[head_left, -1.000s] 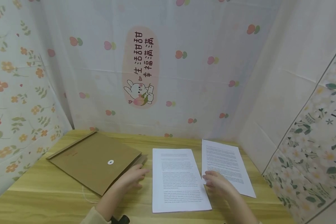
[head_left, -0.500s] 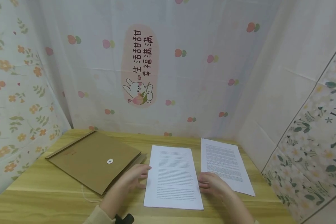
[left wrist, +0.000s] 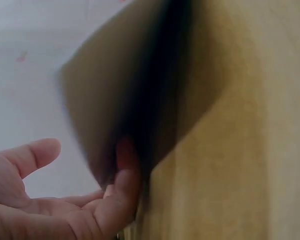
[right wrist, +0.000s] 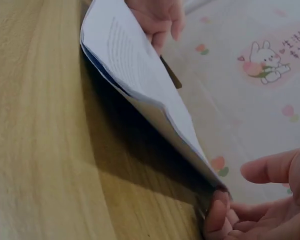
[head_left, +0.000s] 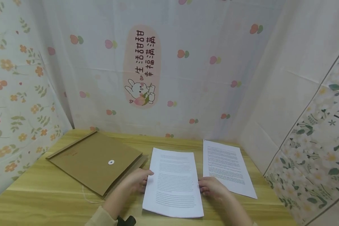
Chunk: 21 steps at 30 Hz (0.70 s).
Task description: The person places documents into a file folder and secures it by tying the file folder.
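A stack of printed paper (head_left: 173, 182) is held between both hands, its front edge bowed and a shadow below it. At its left edge my left hand (head_left: 138, 180) has the thumb by the top sheet and the fingers lower down. My right hand (head_left: 213, 188) has its fingers curled at the opposite edge. In the right wrist view the stack (right wrist: 140, 80) tilts over the wooden table, with right fingertips (right wrist: 219, 212) under its edge and the thumb apart. The left wrist view shows the stack's shaded underside (left wrist: 102, 85), blurred, with left fingers (left wrist: 126, 187) curled against it.
A brown document envelope (head_left: 93, 163) with a white button closure and a loose string lies on the left of the wooden table (head_left: 59, 207). Other printed paper (head_left: 226, 166) lies flat on the right. A patterned curtain (head_left: 200, 94) rises behind the table.
The right hand has come to the stack's right edge and the stack has shifted left. The left hand now meets its left edge. The stack's front edge has bowed; envelope and other paper stay put.
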{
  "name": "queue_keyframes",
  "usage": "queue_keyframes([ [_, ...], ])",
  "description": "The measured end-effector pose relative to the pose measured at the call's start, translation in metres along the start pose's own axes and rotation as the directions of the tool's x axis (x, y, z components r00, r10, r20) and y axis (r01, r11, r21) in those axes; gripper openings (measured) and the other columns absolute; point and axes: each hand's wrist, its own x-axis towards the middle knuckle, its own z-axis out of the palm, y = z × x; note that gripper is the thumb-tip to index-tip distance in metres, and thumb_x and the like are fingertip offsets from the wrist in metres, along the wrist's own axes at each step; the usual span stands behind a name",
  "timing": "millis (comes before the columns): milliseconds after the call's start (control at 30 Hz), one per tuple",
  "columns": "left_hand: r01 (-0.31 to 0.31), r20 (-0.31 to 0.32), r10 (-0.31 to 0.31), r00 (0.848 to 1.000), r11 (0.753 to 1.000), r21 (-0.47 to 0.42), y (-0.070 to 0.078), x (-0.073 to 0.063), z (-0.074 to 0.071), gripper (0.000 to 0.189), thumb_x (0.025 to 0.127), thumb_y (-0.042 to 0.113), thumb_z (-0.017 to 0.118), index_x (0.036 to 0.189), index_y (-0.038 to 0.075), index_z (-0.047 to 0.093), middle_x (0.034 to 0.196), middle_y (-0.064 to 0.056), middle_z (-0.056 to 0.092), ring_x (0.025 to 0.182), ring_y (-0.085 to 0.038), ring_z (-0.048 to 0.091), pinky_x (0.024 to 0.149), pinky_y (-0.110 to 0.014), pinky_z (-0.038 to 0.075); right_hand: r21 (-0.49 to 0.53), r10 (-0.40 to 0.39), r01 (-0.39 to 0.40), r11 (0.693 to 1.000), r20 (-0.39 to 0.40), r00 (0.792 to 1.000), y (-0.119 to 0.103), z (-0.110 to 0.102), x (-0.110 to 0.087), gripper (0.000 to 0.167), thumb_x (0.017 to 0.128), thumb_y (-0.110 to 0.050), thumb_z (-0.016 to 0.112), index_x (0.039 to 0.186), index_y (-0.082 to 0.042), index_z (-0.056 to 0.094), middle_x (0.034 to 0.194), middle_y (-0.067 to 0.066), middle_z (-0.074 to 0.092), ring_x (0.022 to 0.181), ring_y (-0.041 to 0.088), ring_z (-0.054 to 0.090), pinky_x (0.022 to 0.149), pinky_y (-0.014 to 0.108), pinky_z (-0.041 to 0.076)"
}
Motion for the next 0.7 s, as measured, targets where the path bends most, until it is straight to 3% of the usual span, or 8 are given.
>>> queue_keyframes([
  [67,-0.010,0.034,0.010,0.999,1.000,0.006,-0.003,0.002,0.001,0.047,0.093,0.014,0.051,0.125,-0.018,0.039,0.103,-0.022,0.059,0.087,-0.029,0.063,0.071,-0.044,0.055,-0.037,-0.031,0.032,0.999,0.020,0.999,0.000,0.002,0.001,0.044,0.091,-0.004,0.052,0.123,0.025,0.043,0.095,0.010,0.064,0.081,0.020,0.062,0.073,0.031,0.052],
  [200,-0.047,0.085,0.046,0.995,0.999,0.007,-0.008,0.005,0.002,0.040,0.094,0.007,0.046,0.126,-0.016,0.040,0.096,-0.018,0.063,0.082,-0.027,0.065,0.070,-0.045,0.055,-0.111,-0.073,0.071,0.991,-0.018,0.997,-0.001,0.008,0.001,0.042,0.090,-0.004,0.054,0.125,0.020,0.046,0.102,0.013,0.066,0.092,0.028,0.064,0.080,0.039,0.052],
  [400,-0.119,0.169,0.118,0.978,0.993,-0.002,-0.009,0.002,0.003,0.036,0.094,0.002,0.045,0.126,-0.014,0.043,0.091,-0.016,0.066,0.078,-0.027,0.067,0.067,-0.042,0.056,-0.113,-0.089,0.079,0.990,-0.086,0.992,0.002,0.017,0.001,0.041,0.092,0.000,0.048,0.129,0.017,0.041,0.101,0.013,0.066,0.089,0.027,0.063,0.076,0.035,0.049],
  [600,-0.147,0.178,0.150,0.973,0.989,-0.029,-0.006,0.000,0.001,0.043,0.093,0.000,0.046,0.134,-0.011,0.038,0.094,-0.016,0.066,0.082,-0.030,0.067,0.068,-0.045,0.056,-0.105,-0.159,0.148,0.983,-0.112,0.981,-0.002,0.019,0.001,0.040,0.095,0.001,0.043,0.131,0.017,0.037,0.102,0.019,0.066,0.087,0.031,0.066,0.074,0.037,0.054],
  [700,-0.173,0.163,0.181,0.970,0.983,-0.064,-0.003,-0.001,0.001,0.047,0.093,-0.002,0.045,0.137,-0.010,0.034,0.098,-0.017,0.066,0.085,-0.031,0.067,0.070,-0.044,0.056,-0.048,-0.139,0.134,0.990,-0.139,0.980,-0.007,0.017,0.001,0.039,0.095,0.000,0.042,0.132,0.014,0.036,0.098,0.020,0.066,0.081,0.033,0.067,0.068,0.039,0.055],
])
